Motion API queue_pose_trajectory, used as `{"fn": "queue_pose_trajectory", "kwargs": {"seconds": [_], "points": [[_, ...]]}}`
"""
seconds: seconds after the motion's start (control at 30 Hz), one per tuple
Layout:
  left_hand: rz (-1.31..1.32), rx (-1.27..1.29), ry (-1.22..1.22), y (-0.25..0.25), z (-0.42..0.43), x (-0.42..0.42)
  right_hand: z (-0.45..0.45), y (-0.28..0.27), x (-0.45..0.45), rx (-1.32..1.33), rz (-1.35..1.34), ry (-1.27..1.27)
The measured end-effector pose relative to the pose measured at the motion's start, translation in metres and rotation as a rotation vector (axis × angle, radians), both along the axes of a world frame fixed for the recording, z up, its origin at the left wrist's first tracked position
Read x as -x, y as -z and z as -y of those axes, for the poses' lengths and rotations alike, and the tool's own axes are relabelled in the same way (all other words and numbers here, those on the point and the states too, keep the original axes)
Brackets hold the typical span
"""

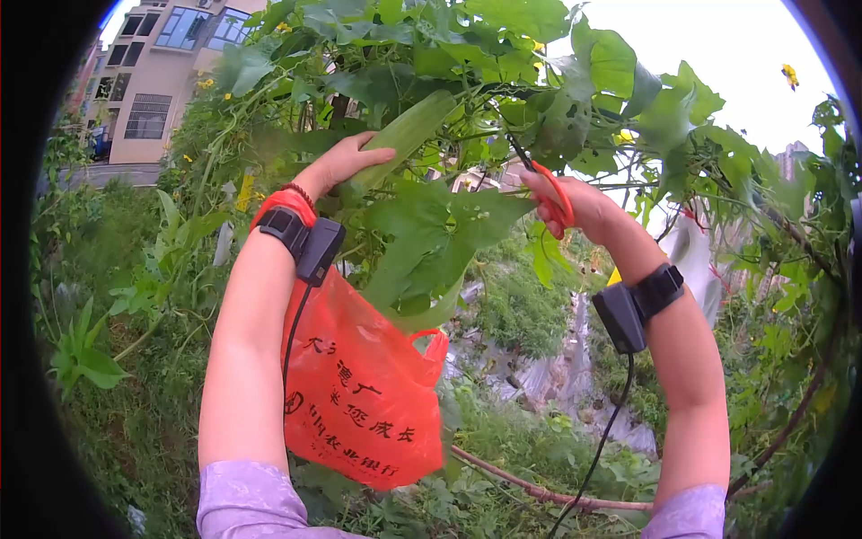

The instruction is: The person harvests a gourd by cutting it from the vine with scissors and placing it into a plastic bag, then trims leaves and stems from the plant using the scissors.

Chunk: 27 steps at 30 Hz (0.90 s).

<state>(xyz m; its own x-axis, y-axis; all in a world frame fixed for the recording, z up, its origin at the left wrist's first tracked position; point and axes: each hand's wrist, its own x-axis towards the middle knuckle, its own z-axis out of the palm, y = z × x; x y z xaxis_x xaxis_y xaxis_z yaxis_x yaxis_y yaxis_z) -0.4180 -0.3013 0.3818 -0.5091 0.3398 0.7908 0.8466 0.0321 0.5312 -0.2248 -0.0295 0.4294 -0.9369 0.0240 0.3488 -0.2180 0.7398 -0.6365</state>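
- We have our left hand [346,164] closed around the lower part of a ridged luffa gourd [415,133], thumb laid along its near side; the fingers behind are mostly hidden.
- The gourd lies slantwise among the leaves, its upper end up by the vine stems [489,135]; we cannot make out exactly where its stalk joins.
- Our right hand [584,208] is clamped on orange-handled scissors [565,196], the dark blades pointing up toward those stems, to the right of the gourd. We cannot tell how far apart the blades stand.
- We judge the gourd moderately heavy for its length, firm but with skin that bruises or scratches under a hard pinch. Its ridges should give our palm some grip, though a damp skin could slide.
- The best hold, we think, is a broad wrap around the thick middle, taking the weight from beneath; the thin stalk could snap or tear if it bore a pull.
- The scissors are stiff and light, safest held by the loops, with our left fingers well clear of the blades.
- A red plastic bag [373,395] hangs from our left wrist, below the gourd; it is thin and limp, best taken by its handles.
- A broad leaf [435,235], soft and easily torn, spreads between our hands and overhangs the bag.
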Motion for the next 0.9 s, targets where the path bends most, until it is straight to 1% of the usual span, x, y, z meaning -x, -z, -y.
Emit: {"fn": "queue_pose_trajectory", "kwargs": {"seconds": [0.07, 0.1, 0.13, 0.17, 0.2, 0.27, 0.37, 0.43, 0.57, 0.67, 0.77, 0.8, 0.87, 0.9], "points": [[0.133, 0.059, 0.086, -0.004, 0.005, -0.005, 0.005, -0.009, 0.009, 0.038, 0.006, 0.012], [0.132, 0.061, 0.089, -0.003, 0.005, -0.006, 0.008, -0.014, 0.017, 0.102, 0.032, -0.078], [0.230, 0.056, 0.202, -0.002, 0.005, -0.007, 0.012, -0.019, 0.026, 0.166, 0.059, -0.170], [0.326, 0.053, 0.314, -0.002, 0.005, -0.007, 0.020, -0.022, 0.034, 0.192, 0.029, -0.117], [0.323, 0.056, 0.316, -0.002, 0.004, 0.004, 0.020, -0.027, 0.046, 0.194, 0.025, -0.115], [0.420, 0.107, 0.496, -0.001, 0.002, 0.018, 0.020, -0.036, 0.067, 0.159, 0.064, -0.056], [0.402, 0.051, 0.511, 0.009, -0.001, 0.024, 0.021, -0.043, 0.085, 0.151, 0.051, -0.073], [0.405, 0.064, 0.517, 0.011, -0.002, 0.031, 0.024, -0.045, 0.092, 0.131, 0.037, -0.073], [0.421, 0.050, 0.486, 0.014, -0.004, 0.018, 0.029, -0.057, 0.105, 0.104, 0.028, -0.068], [0.391, 0.057, 0.497, 0.013, -0.004, 0.015, 0.020, -0.071, 0.130, 0.140, 0.048, -0.074], [0.374, 0.030, 0.469, 0.011, -0.006, 0.006, 0.020, -0.079, 0.141, -0.059, -0.116, 0.126], [0.354, 0.015, 0.450, 0.011, -0.006, 0.004, 0.021, -0.076, 0.140, -0.060, -0.116, 0.123], [0.372, 0.027, 0.461, 0.014, -0.006, 0.004, 0.018, -0.066, 0.138, -0.045, -0.231, 0.099], [0.286, 0.069, 0.363, 0.020, -0.006, 0.004, 0.012, -0.066, 0.146, 0.043, -0.220, 0.161]]}}
